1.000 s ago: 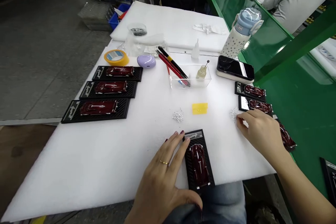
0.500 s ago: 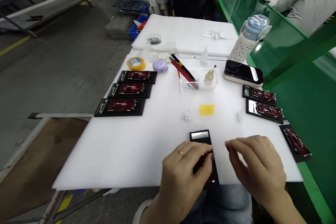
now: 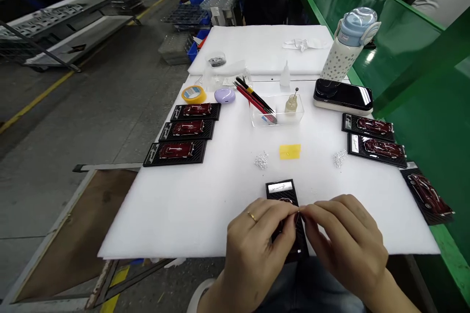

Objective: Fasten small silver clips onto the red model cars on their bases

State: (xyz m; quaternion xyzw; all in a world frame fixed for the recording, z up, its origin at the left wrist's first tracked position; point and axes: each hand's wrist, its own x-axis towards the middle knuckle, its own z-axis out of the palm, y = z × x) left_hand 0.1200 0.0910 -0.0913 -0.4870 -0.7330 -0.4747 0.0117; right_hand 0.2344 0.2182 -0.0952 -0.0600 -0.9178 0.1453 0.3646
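Near the front edge of the white table, a black base [image 3: 279,187] with a silver plate carries a dark red model car, mostly hidden by my fingers. My left hand [image 3: 259,242] is over the base, thumb and fingers pinched together. From the right, my right hand [image 3: 345,239] meets it, fingertips also pinched and touching the left fingertips. Whatever lies between the fingertips is too small to make out. Beyond the base are a yellow tape piece [image 3: 290,151] and two piles of tiny silvery parts, one on the left [image 3: 261,160] and one on the right [image 3: 340,158].
Three car models [image 3: 176,150] line the left side, and several more [image 3: 377,148] the right. Farther back stand a clear tray [image 3: 277,118] with pens and a small bottle, a phone [image 3: 343,95], a tumbler [image 3: 341,56] and a tape roll [image 3: 194,94]. A person sits beyond.
My right hand has moved left until its fingertips meet those of my left hand. My left hand has barely moved. The camera view has shifted slightly.
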